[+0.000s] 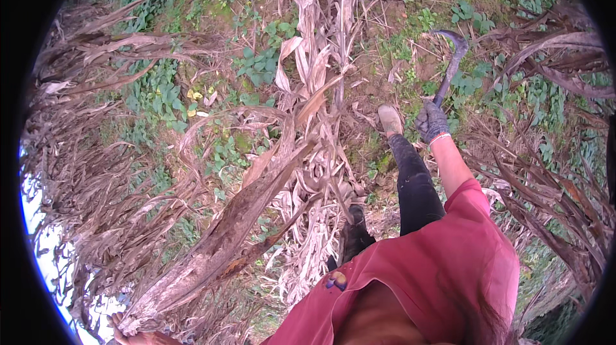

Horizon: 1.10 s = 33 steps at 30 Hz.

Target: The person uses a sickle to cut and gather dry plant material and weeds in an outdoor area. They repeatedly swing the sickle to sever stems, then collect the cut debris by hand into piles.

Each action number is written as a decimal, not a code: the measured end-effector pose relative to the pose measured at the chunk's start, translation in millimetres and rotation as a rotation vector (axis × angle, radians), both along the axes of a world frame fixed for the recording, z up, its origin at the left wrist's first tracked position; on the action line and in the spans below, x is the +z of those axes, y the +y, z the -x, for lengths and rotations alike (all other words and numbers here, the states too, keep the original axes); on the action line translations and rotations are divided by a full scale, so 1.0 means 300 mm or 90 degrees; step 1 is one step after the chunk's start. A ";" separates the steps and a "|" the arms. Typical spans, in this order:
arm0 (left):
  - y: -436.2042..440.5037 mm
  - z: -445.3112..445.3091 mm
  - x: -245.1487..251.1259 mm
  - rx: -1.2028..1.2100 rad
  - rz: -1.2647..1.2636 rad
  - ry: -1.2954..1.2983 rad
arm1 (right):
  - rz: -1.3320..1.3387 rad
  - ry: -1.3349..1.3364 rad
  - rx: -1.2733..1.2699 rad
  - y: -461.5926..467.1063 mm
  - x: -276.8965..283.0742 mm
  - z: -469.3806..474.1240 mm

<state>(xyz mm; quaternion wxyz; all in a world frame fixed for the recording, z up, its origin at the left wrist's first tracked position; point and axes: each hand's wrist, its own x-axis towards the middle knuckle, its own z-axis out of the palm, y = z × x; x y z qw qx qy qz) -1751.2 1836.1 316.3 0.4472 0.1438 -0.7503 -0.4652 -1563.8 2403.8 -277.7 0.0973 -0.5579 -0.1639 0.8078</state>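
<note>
My right hand (431,121), in a grey work glove, grips the dark handle of a sickle (455,59). Its curved blade points up and away over the weedy ground, touching no stalk. At the lower left rim, my bare left hand (137,336) is closed around the end of a bundle of dry corn stalks (231,229). That bundle slants up to the middle of the view, where its other end meets a pile of dried stalks and husks (313,186) on the ground. Part of my left hand is cut off by the picture's edge.
Standing dry corn stalks crowd the left (91,191) and more lean in from the right (563,210). Green creeping weeds (161,90) cover patches of soil. My right shoe (390,119) is beside the pile; my other leg (356,234) is partly hidden by leaves.
</note>
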 end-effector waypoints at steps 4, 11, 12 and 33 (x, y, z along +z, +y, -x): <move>-0.417 -0.147 0.138 0.054 0.184 -0.152 | 0.061 -0.006 0.005 -0.159 -0.072 -0.104; -0.259 -0.334 -0.266 -0.008 0.051 -0.500 | 0.082 -0.030 0.132 -0.538 0.046 -0.199; -0.218 -0.375 -0.385 -0.069 0.044 -0.494 | 0.145 -0.033 0.135 -0.577 0.022 -0.238; -0.371 -1.179 -1.829 -0.250 0.580 -1.265 | 0.153 -0.028 0.137 -0.614 -0.079 -0.477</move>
